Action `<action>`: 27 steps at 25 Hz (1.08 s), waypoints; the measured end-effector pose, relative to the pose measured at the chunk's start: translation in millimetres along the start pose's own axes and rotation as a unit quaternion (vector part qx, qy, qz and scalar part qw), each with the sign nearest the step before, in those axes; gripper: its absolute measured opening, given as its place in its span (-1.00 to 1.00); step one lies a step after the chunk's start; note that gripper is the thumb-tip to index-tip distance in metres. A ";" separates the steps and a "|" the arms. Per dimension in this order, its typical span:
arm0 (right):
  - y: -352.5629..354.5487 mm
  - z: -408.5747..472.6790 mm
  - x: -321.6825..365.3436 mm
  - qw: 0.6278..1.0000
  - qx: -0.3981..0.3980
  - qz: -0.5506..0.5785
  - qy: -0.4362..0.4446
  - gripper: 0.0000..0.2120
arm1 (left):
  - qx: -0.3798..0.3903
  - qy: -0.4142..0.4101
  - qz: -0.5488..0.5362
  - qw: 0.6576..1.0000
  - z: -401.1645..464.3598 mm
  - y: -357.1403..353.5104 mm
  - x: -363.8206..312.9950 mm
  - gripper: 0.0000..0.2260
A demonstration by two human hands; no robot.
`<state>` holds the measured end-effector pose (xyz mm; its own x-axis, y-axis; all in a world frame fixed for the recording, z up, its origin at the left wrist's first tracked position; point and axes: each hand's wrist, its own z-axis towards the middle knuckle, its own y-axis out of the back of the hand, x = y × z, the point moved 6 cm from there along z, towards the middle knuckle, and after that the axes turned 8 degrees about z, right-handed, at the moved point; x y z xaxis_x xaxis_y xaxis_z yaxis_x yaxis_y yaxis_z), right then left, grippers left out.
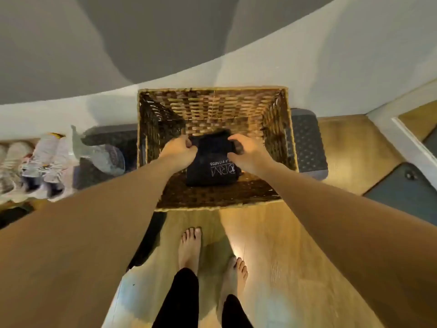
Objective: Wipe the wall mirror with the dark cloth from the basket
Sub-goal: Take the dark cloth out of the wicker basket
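A woven wicker basket [212,102] stands on the floor against the wall, straight in front of me. Inside it lies a folded dark cloth [210,171] with white lettering on its near part. My left hand [179,150] pinches the cloth's far left corner with curled fingers. My right hand [246,150] grips the far right corner the same way. Both arms reach down into the basket. No mirror surface is plainly visible; a white frame [402,136] runs along the right edge.
Several pairs of shoes [35,166] line the wall at left, beside a clear plastic item [99,155]. A dark patterned mat [307,145] lies under the basket. My bare feet [189,249] stand on the wooden floor just before it. A dark flat object [406,190] lies at right.
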<state>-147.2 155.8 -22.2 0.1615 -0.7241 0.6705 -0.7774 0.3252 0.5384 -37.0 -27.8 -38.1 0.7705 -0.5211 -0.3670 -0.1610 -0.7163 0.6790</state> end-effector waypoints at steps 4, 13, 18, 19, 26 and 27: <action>-43.7 47.0 -65.2 0.996 0.021 -0.049 -0.066 -0.33 | 0.068 0.061 0.028 0.995 57.3 -70.7 35.1 -0.49; -91.9 90.0 -81.8 0.997 0.000 -0.002 -0.079 -0.26 | -0.082 0.049 -0.103 0.990 84.6 -103.1 42.9 -0.49; -45.8 71.9 -32.6 0.998 0.008 -0.008 -0.058 -0.34 | -0.087 0.029 -0.109 0.990 58.2 -47.8 5.0 -0.55; -27.0 63.1 -16.0 0.999 -0.003 -0.008 -0.044 -0.35 | -0.098 0.017 -0.109 0.989 45.1 -26.5 -10.9 -0.55; 175.5 -49.8 163.4 0.994 -0.104 -0.012 0.021 -0.38 | -0.182 -0.095 -0.152 0.967 -109.3 177.5 -168.7 -0.56; 214.7 -78.1 198.3 0.991 -0.127 -0.007 0.039 -0.38 | -0.200 -0.117 -0.164 0.959 -144.0 214.8 -198.9 -0.56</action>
<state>-234.6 129.5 266.2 0.2265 -0.6834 0.6940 -0.5974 0.4653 0.6531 -136.0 -11.3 272.2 0.5715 -0.4219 -0.7038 0.3523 -0.6485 0.6748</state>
